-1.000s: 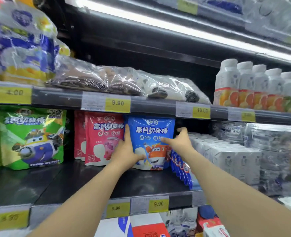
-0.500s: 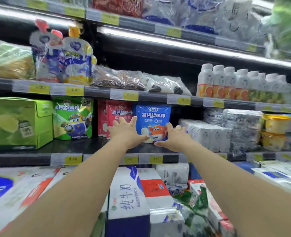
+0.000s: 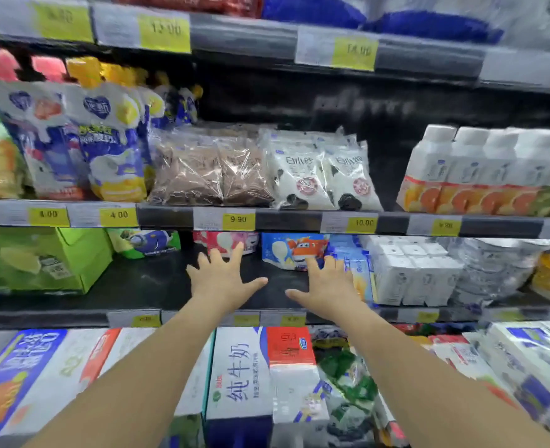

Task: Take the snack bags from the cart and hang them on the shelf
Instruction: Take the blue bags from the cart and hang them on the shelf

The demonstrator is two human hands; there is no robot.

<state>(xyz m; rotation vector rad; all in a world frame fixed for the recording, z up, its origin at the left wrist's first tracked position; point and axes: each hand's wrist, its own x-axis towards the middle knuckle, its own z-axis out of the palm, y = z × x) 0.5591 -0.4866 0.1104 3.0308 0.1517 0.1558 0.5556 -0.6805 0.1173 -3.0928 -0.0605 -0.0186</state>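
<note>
Two empty hands, left hand, right hand, over black shelf

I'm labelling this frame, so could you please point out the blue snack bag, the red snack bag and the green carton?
blue snack bag (image 3: 294,252): head view, on the cartoon plane print.
red snack bag (image 3: 225,242): head view, on its visible lower front.
green carton (image 3: 41,260): head view, on its front face.

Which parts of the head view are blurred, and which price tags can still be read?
Head view: motion blur smears the top shelf and the frame's edges; the 9.90 tag and 10.00 tag stay readable; the tags behind the forearms are illegible; the left hand and right hand look fairly sharp.
</note>
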